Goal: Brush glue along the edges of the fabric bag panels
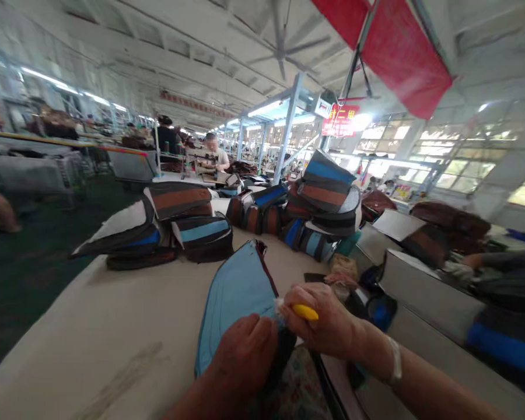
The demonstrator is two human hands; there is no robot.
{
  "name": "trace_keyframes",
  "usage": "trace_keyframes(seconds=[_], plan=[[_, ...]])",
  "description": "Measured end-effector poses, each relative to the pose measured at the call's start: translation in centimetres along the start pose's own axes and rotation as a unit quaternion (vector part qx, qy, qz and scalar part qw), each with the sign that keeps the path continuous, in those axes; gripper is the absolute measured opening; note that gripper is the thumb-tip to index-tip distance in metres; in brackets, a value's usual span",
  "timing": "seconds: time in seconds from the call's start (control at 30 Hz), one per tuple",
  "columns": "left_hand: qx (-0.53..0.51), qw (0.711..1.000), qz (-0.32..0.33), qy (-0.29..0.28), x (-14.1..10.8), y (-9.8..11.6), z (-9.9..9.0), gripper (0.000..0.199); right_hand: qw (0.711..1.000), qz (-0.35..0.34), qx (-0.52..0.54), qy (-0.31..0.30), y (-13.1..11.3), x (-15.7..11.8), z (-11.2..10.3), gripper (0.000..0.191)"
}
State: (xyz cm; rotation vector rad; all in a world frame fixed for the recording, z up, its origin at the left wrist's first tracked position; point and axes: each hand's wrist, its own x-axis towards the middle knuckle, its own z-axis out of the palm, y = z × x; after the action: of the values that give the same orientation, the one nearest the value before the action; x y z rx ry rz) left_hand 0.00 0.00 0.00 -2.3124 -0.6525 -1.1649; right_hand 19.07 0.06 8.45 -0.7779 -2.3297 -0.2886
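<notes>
The right hand (335, 329) is gripping a smooth yellow handle (305, 312), fingers folded around it, at the panel's 3 o'clock edge. The left hand (247, 347) is bearing on the panel at 5 o'clock with bent fingers; whether its thumb is pinching from beneath cannot be told. The light-blue, curved fabric panel with dark edging (230, 303) is lying directly before the person, over the near part of a broad off-white table (170, 315).

Clock positions are referring to the panel's centre. At 4 o'clock, a pale bangle (395, 361) is encircling the right wrist. At 10 to 11 o'clock, a black fabric piece with a brown band (181, 199) is resting atop a stack. At 1 o'clock, a black fabric piece with a blue band (328, 170) is topping a taller pile. At 3 o'clock, a co-worker's dark sleeve (511, 262) is reaching in.
</notes>
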Motion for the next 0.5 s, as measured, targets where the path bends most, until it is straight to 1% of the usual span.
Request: trace_keyframes(seconds=[0.1,0.17,0.2,0.23,0.3,0.37,0.4,0.43,0.5], plan=[[-0.008,1.0,0.005,-0.008,-0.2,0.4,0.1,0.033,0.996,-0.034,0.006,-0.086,-1.4,-0.6,-2.0,0.016],[-0.006,1.0,0.007,-0.013,-0.2,0.5,-0.1,0.031,0.991,-0.05,0.02,-0.125,-2.1,-0.9,-3.4,0.015],[-0.002,1.0,0.007,-0.015,-0.2,0.5,-0.1,0.03,0.989,-0.059,0.031,-0.133,-2.3,-0.9,-4.0,0.015],[0.003,1.0,0.007,-0.017,-0.2,0.5,-0.2,0.029,0.989,-0.065,0.046,-0.124,-2.4,-1.0,-4.6,0.014],[0.012,1.0,0.009,-0.025,0.0,0.4,-0.3,0.026,0.994,-0.06,0.064,-0.062,-2.2,-0.9,-5.0,0.011],[0.016,0.999,0.015,-0.024,0.2,0.3,-0.2,0.026,0.997,-0.051,0.063,-0.001,-1.8,-0.7,-4.6,0.008],[0.016,0.999,0.017,-0.022,0.2,0.3,-0.2,0.028,0.997,-0.052,0.062,0.008,-1.7,-0.6,-4.2,0.007],[0.017,0.999,0.021,-0.019,0.3,0.2,-0.2,0.03,0.997,-0.057,0.061,-0.002,-1.6,-0.6,-3.7,0.008],[0.019,0.999,0.029,-0.018,0.4,-0.1,-0.3,0.032,0.995,-0.06,0.069,-0.043,-1.8,-0.6,-3.2,0.011]])
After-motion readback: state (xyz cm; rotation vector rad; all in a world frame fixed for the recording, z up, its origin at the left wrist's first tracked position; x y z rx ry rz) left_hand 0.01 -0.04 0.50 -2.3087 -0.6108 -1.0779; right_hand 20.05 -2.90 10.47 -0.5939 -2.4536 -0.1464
